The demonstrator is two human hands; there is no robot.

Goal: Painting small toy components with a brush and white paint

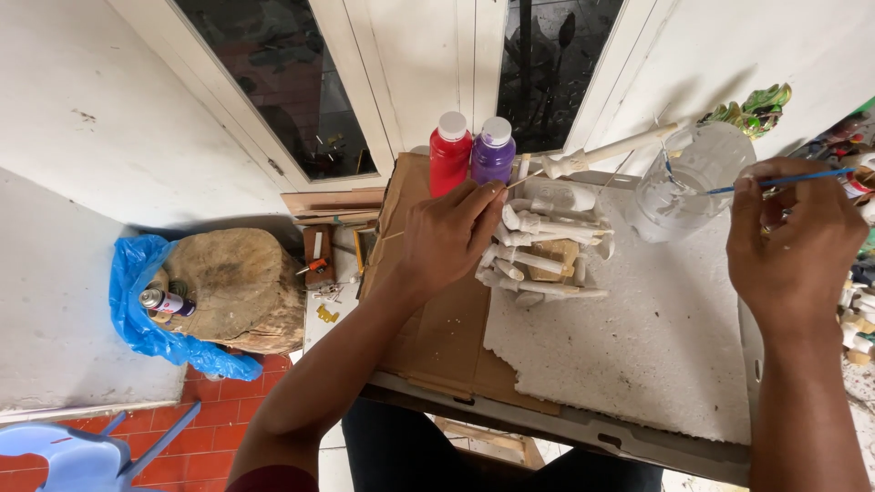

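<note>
White walls and a dark-glassed door back a low work board [583, 428] over red floor tiles. On it lie brown cardboard [437, 337] and a ragged-edged white foam sheet [656, 346], bare toward its near edge. The left hand [447, 239] pinches a thin stick [524, 180] above white carved figures [547, 246]. Just behind stand a red paint bottle [449, 155] and a purple one [493, 150], white-capped. The right hand [793, 241] grips a blue paintbrush [788, 181], tip in a clear water tub [693, 178].

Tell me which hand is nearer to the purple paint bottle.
Left. The left hand sits just below the purple paint bottle, fingertips almost at its base. The right hand is far off to the right, holding a blue brush by the clear water cup.
</note>
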